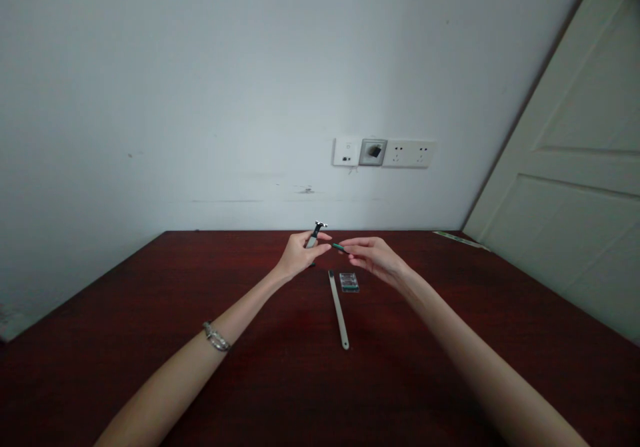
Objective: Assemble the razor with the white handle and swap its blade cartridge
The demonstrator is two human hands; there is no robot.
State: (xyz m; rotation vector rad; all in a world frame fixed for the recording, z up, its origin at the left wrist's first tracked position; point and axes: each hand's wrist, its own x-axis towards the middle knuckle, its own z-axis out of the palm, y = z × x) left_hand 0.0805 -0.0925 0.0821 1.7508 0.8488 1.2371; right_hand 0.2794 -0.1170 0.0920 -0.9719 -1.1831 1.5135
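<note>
My left hand (299, 253) is closed around the handle of a razor (313, 236), grey and black, its T-shaped metal head pointing up. A small dark green end shows just below that hand; I cannot tell whether it belongs to the razor. Between the fingertips of my right hand (376, 257) is a small flat green piece, perhaps a razor cartridge (339, 247), held close to the left thumb. Below the hands lies a small clear plastic case (349, 283) with green and dark parts inside. Beside it rests a long pale stick (339, 310) with a dark tip and a hole at its near end.
Everything lies on a dark red-brown table (240, 380) set against a white wall. Wall sockets (409, 154) and a black plug (374, 151) are above the back edge. A green and white strip (461, 239) lies at the back right, near a white panelled door (575, 167).
</note>
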